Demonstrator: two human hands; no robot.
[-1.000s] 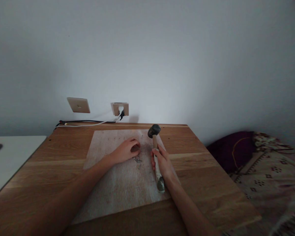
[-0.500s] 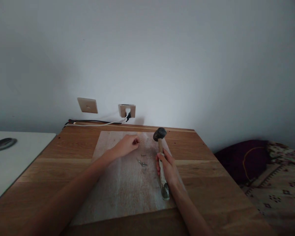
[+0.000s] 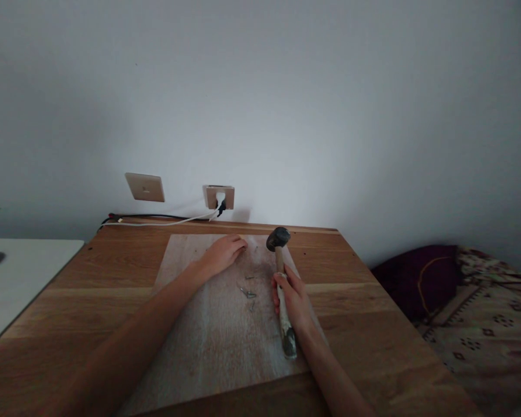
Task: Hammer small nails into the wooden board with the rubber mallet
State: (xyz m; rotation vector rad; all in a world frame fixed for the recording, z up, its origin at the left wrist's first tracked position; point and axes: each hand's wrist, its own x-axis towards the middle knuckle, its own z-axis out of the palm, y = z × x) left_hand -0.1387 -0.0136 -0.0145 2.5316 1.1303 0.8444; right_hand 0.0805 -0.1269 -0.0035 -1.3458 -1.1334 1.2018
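Observation:
My right hand is wrapped round the handle of a hammer. Its black head points away from me, and the worn, pale-coated handle ends in a dark patch. Over the far part of a greyish wooden board, my left hand has its fingers pinched together at the surface; what they hold, if anything, is hidden. Between my hands lie several small metal screws, loose on the board.
The board lies on a brown wooden table against a pale wall. White and black cables run along its back edge to a wall socket. A white surface adjoins at left; patterned fabric lies at right.
The view has shifted slightly to the right. My left hand has turned more palm-down, its fingertips closer to the board. The hammer stays in my right hand, much as before.

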